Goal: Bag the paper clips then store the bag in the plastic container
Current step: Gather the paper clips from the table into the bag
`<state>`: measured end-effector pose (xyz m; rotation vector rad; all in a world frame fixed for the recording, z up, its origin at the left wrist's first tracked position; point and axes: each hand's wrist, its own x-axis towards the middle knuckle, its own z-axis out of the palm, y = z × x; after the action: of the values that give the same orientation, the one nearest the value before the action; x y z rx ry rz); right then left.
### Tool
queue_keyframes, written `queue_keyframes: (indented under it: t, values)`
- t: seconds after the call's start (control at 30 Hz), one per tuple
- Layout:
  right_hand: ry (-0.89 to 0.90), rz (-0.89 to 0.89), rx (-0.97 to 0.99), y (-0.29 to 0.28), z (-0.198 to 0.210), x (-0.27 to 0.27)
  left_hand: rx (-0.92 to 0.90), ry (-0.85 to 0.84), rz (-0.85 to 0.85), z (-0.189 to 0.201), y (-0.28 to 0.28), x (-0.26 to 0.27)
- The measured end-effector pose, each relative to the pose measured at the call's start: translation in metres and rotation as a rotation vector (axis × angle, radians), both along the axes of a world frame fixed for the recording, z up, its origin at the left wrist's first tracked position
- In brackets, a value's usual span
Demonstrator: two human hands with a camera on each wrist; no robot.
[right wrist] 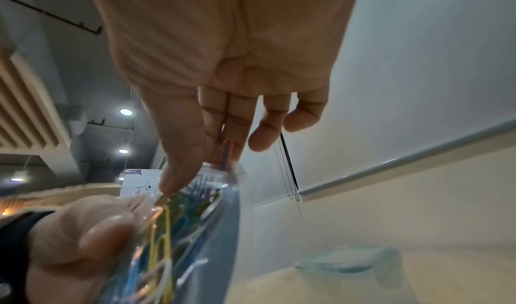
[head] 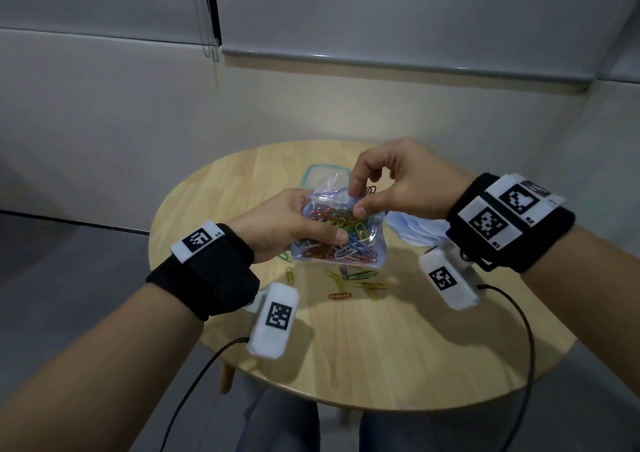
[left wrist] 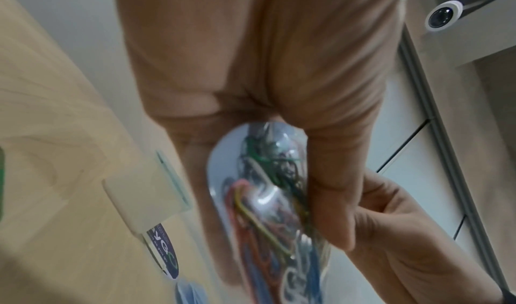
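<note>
My left hand (head: 311, 223) grips a clear zip bag (head: 337, 240) above the round wooden table (head: 381, 347); the bag is stuffed with coloured paper clips. At the bag's open mouth my right hand (head: 358, 199) pinches a few clips between thumb and fingers. The right wrist view shows a red and blue clip (right wrist: 227, 152) between those fingers, over the bag (right wrist: 181, 220). Several loose clips (head: 356, 283) lie on the table under the bag. Behind the bag stands the plastic container (head: 323, 174) with a teal rim, also visible in the right wrist view (right wrist: 351, 264).
A pale blue item (head: 412, 226) lies on the table to the right of the bag, partly behind my right wrist. Black cables hang from both wrist cameras over the table's near edge. A wall stands close behind the table.
</note>
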<state>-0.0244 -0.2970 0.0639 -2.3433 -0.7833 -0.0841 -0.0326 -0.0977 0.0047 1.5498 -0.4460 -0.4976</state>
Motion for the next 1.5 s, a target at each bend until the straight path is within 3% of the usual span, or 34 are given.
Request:
queue_keyframes:
  t: [0.13, 0.27, 0.5, 0.73, 0.83, 0.93, 1.03, 1.13, 1.27, 1.5]
  values:
    - [0.140, 0.056, 0.050, 0.000, -0.007, 0.001, -0.047, 0.011, 0.018, -0.001, 0.001, -0.001]
    - [0.302, 0.082, 0.226, -0.001, -0.013, 0.004, -0.102, 0.023, 0.042, 0.002, -0.004, -0.002]
    - [0.089, 0.037, 0.219, -0.009, 0.002, 0.002, -0.112, 0.036, 0.026, 0.005, -0.005, 0.001]
    - [0.048, 0.020, 0.197, -0.013, -0.004, -0.003, -0.117, 0.040, 0.075, 0.002, -0.005, 0.002]
    - [0.009, 0.009, 0.294, -0.013, -0.006, 0.000, -0.125, 0.061, 0.068, 0.003, -0.004, 0.003]
    - [0.089, 0.044, 0.367, -0.011, -0.006, 0.001, -0.086, 0.049, 0.020, 0.004, -0.003, 0.003]
    - [0.252, 0.070, 0.322, -0.006, -0.007, 0.006, -0.049, 0.030, -0.018, 0.005, -0.005, 0.000]
    - [0.423, 0.090, 0.146, -0.003, -0.005, 0.007, -0.011, 0.009, -0.028, 0.004, -0.006, -0.002]
    - [0.500, 0.093, 0.009, -0.001, 0.000, 0.001, -0.005, 0.011, -0.032, -0.003, -0.005, -0.003]
    - [0.277, 0.043, 0.427, -0.004, -0.010, -0.006, -0.114, 0.030, -0.028, 0.003, 0.000, 0.000]
